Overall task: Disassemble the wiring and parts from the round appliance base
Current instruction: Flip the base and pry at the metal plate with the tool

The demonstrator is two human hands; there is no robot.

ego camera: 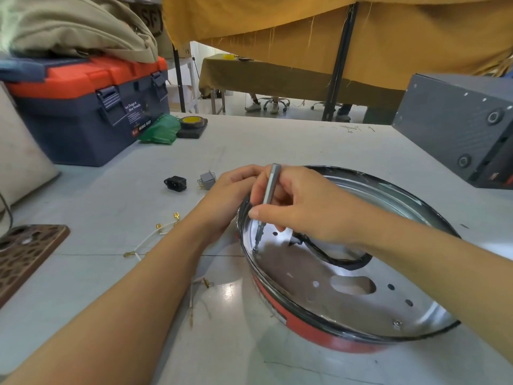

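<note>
The round appliance base [347, 309], shiny metal inside with a red outer band, lies on the table at the right. My right hand [299, 207] pinches a slim grey screwdriver [268, 190] held nearly upright, its tip on a small screw [255, 249] at the base's left inner floor. My left hand [227, 195] grips the base's left rim beside the tool. A black cable [341, 262] curves across the base floor. Another screw [397, 323] sits at the near right inside.
Loose on the table to the left: a black power socket [175, 183], a grey switch part [207, 180], white wires with brass terminals [155, 237]. A blue and orange toolbox [83, 107] stands far left, a grey metal box [460, 134] at right, a phone [25, 254] at the left edge.
</note>
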